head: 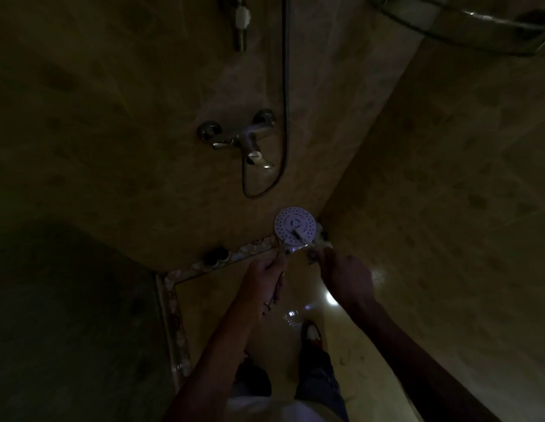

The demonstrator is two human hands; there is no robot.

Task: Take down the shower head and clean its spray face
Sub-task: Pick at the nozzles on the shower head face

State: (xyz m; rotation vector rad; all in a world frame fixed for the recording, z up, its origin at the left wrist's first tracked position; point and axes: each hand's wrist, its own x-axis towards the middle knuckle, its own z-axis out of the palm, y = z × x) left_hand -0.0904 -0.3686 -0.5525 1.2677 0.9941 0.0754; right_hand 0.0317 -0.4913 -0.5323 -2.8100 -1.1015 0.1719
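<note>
The scene is very dark. A round white shower head [295,225] with rings of small dark holes faces up toward me, off its wall mount. My left hand [262,277] grips its handle just below the disc. My right hand [345,274] is closed on a thin tool [298,236] whose tip rests on the lower part of the spray face; what kind of tool it is I cannot tell. The hose [284,117] runs up the wall and loops back under the tap.
A chrome mixer tap [239,137] juts from the tiled wall above the hands. The empty wall bracket [241,16] sits at the top. A pebble-trimmed ledge [173,296] borders the wet floor at left. My feet [310,333] stand below.
</note>
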